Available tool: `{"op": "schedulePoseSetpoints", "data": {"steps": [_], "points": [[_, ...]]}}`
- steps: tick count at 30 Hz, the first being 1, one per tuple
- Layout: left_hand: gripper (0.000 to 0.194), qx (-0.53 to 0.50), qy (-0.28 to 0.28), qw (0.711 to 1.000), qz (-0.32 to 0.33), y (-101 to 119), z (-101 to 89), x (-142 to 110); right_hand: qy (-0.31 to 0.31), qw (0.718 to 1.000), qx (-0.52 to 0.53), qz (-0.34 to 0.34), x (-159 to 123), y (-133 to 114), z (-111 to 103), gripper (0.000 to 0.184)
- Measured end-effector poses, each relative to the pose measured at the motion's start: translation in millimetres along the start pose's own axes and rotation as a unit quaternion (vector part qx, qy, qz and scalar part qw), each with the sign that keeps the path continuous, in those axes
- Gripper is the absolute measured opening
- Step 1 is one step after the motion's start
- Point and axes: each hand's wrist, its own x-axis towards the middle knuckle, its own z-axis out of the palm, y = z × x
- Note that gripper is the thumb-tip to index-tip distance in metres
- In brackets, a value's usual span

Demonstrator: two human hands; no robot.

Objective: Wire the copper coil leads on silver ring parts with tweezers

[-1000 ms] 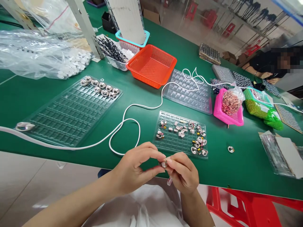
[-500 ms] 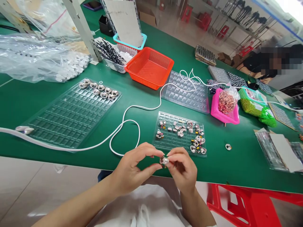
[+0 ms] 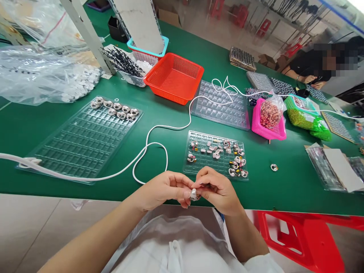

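A small shiny silver housing, rounded and with small parts at its side, is pinched between my hands just over the table's front edge. My left hand closes its thumb and fingers on it from the left. From the right, my right hand has its fingertips closed against the same housing. Just beyond my hands lies a clear tray with silver housings, yellow and red bits and small pale pieces. One single silver housing lies on the table to the right.
A larger clear tray at left bears several silver shells in its far rows. A white cable winds across the green table. Behind stand an orange basket and a pink basket. A co-worker's hands are far right.
The silver housing has turned and moved slightly left and down. My hands have drawn closer together around it. The whole view has shifted a little.
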Motion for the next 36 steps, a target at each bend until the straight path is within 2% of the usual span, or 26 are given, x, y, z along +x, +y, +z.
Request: {"op": "schedulePoseSetpoints", "data": {"steps": [3, 6, 8, 10, 11, 13, 15, 16, 17, 19, 21, 24, 27, 30, 36], "points": [[0.015, 0.011, -0.033, 0.999, -0.03, 3.0, 0.6, 2.4, -0.052, 0.997, -0.035, -0.035, 8.5, -4.0, -3.0, 0.011], [0.008, 0.058, -0.023, 0.998, -0.026, 4.6, 5.5, 3.8, -0.098, 0.991, -0.074, -0.056, 13.8, -10.1, -6.8, 0.016], [0.002, 0.123, 0.006, 0.992, 0.009, 5.0, 10.9, 2.0, -0.093, 0.991, -0.077, -0.059, 13.6, -11.9, -9.9, 0.019], [0.011, 0.237, 0.05, 0.967, 0.081, 5.9, 17.1, -2.8, -0.059, 0.995, -0.062, -0.052, 10.7, -9.9, -12.4, 0.018], [0.017, 0.31, 0.07, 0.938, 0.135, 6.8, 20.0, -6.1, -0.036, 0.997, -0.05, -0.041, 8.7, -7.6, -13.1, 0.017], [0.028, 0.45, 0.082, 0.849, 0.263, 9.8, 24.8, -13.2, 0.008, 1.0, -0.016, -0.004, 4.9, -2.0, -13.2, 0.018], [0.037, 0.543, 0.048, 0.757, 0.362, 14.2, 27.7, -19.3, 0.029, 0.998, 0.028, 0.037, 2.6, 2.4, -12.0, 0.019], [0.041, 0.569, 0.024, 0.722, 0.391, 16.5, 28.3, -21.3, 0.029, 0.997, 0.048, 0.053, 2.3, 3.5, -11.3, 0.02], [0.044, 0.586, 0.006, 0.699, 0.41, 18.6, 28.4, -22.5, 0.023, 0.996, 0.062, 0.066, 2.4, 3.9, -10.7, 0.021], [0.047, 0.601, 0.002, 0.673, 0.431, 21.0, 27.4, -22.8, 0.0, 0.993, 0.077, 0.09, 3.7, 2.9, -10.1, 0.026], [0.048, 0.598, 0.032, 0.667, 0.444, 20.7, 25.2, -21.2, -0.026, 0.986, 0.102, 0.127, 5.1, 1.0, -10.1, 0.03], [0.054, 0.576, 0.068, 0.682, 0.446, 15.7, 21.8, -18.2, -0.05, 0.968, 0.174, 0.173, 5.4, -0.3, -9.2, 0.031], [0.056, 0.558, 0.093, 0.696, 0.442, 9.4, 20.3, -16.3, -0.067, 0.956, 0.225, 0.177, 4.5, 0.0, -6.5, 0.026], [0.052, 0.542, 0.124, 0.704, 0.442, 5.1, 20.6, -14.5, -0.068, 0.953, 0.227, 0.19, 4.2, 0.9, -4.3, 0.027], [0.046, 0.465, 0.144, 0.764, 0.424, 2.3, 22.0, -8.1, -0.049, 0.953, 0.233, 0.19, 7.4, 4.8, -3.5, 0.032]]}}
